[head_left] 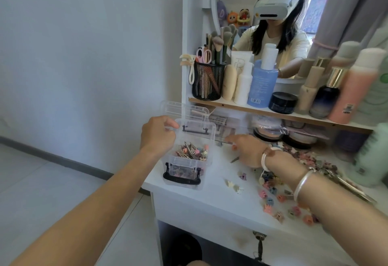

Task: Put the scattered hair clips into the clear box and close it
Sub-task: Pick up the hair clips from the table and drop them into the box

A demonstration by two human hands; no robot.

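Forearms, 2 of them, are reaching in from the bottom edge toward the clear box (pixel 189 161), which is sitting at the front left corner of the white desk (pixel 210 202). Its black front latch is almost reaching the desk's rim, and open floor is lying left of it. The left hand (pixel 158 133) is pinching the left corner of the raised lid (pixel 196 126) with curled fingers. Hair clips (pixel 192 152) are filling the box's upper part.

Right of the box, the right hand (pixel 247 150) is hovering low with its fingers stretched out straight; blur is hiding whether the fingertips are touching anything. Bare desktop is separating the box from the scattered clips (pixel 273 195) farther right. The right arm, wearing 2 bracelets, is covering part of that pile. Behind the box, a second clear panel is proving hard to make out.
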